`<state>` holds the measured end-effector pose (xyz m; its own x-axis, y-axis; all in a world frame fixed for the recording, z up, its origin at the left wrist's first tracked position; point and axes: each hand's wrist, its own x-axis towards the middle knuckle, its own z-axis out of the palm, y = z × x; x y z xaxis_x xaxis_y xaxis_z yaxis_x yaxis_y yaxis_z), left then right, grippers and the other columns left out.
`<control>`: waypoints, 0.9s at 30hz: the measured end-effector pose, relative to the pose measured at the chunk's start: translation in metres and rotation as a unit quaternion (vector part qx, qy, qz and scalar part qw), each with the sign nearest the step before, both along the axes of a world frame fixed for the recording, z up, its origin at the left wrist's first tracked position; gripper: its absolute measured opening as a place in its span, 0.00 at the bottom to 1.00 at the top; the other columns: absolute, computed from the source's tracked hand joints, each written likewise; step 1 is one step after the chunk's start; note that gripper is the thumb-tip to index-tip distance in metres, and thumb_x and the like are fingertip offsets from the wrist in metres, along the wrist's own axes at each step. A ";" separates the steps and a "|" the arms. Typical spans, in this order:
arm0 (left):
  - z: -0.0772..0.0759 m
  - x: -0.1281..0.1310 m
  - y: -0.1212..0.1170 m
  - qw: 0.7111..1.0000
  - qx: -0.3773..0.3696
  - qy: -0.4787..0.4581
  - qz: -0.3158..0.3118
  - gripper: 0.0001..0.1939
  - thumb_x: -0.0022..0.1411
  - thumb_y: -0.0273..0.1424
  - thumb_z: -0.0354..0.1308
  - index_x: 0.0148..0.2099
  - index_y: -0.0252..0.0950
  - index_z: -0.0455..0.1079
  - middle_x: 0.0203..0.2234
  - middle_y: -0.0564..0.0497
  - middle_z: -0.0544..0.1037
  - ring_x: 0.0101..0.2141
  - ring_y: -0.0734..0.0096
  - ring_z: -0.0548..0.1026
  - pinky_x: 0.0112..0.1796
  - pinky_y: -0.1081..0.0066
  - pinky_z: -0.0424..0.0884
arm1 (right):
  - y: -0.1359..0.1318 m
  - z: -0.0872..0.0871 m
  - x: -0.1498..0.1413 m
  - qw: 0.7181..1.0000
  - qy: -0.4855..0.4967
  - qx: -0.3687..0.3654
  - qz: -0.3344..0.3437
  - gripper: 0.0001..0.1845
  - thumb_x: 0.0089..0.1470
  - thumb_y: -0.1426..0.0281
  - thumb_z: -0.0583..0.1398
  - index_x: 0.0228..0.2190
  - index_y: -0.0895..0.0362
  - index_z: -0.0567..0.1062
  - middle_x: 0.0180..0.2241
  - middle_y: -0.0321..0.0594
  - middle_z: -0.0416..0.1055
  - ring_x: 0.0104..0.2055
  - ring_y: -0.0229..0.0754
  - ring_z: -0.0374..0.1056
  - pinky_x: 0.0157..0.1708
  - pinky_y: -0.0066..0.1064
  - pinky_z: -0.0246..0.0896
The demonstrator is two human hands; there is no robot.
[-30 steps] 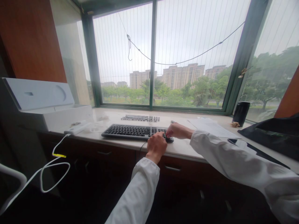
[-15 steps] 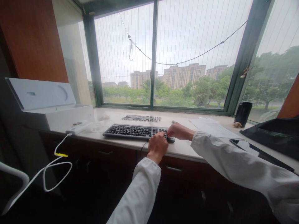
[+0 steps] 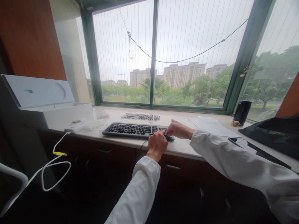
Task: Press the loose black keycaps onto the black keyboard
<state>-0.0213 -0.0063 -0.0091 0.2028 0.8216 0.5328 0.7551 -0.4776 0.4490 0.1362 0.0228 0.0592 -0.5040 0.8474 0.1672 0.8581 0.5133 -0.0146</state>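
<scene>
A dark keyboard (image 3: 128, 129) lies on the light counter with its right end under both hands. Over its front edge near the right end, my left hand (image 3: 158, 142) is closed, its fingers curled onto the keys. My right hand (image 3: 177, 130) is pinched at the keyboard's right corner, close to the left fingertips. Whatever it holds is too small and hidden to name. A small grey tip (image 3: 173, 120) shows just above the right hand. Behind the keyboard, several loose keycaps (image 3: 140, 117) lie in rows.
An open white box (image 3: 67, 115) stands at the left, beside a white power strip (image 3: 76, 127) with a cable. White papers (image 3: 211, 126), a dark-edged tablet-like device (image 3: 257, 151), a black bag (image 3: 273, 132) and a black cylinder (image 3: 243, 112) are on the right. The window is behind.
The whole view has shifted slightly. Both hands stay at the keyboard's right end, with barely any visible movement of the fingers.
</scene>
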 end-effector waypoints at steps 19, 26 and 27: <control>0.001 0.000 -0.001 1.000 -0.006 0.003 0.000 0.17 0.65 0.28 0.48 0.53 0.43 0.70 0.44 0.49 0.78 0.41 0.63 0.76 0.42 0.68 0.70 | -0.001 0.001 -0.001 1.000 0.007 -0.007 0.005 0.09 0.46 0.75 0.61 0.26 0.54 0.83 0.24 0.39 0.78 0.30 0.38 0.70 0.32 0.24 0.59; -0.002 0.000 0.002 1.000 0.000 0.000 -0.005 0.16 0.65 0.29 0.47 0.52 0.43 0.70 0.44 0.49 0.77 0.41 0.62 0.76 0.42 0.66 0.70 | -0.002 -0.004 0.003 0.999 0.042 -0.002 0.007 0.07 0.46 0.74 0.62 0.26 0.55 0.82 0.24 0.38 0.77 0.30 0.38 0.71 0.32 0.24 0.60; -0.002 0.000 0.002 1.000 0.002 -0.001 -0.004 0.16 0.65 0.29 0.47 0.51 0.43 0.71 0.44 0.49 0.78 0.41 0.62 0.76 0.42 0.67 0.70 | -0.002 -0.005 0.005 0.998 0.060 -0.003 0.009 0.07 0.46 0.73 0.62 0.26 0.55 0.82 0.24 0.38 0.78 0.30 0.38 0.72 0.33 0.24 0.60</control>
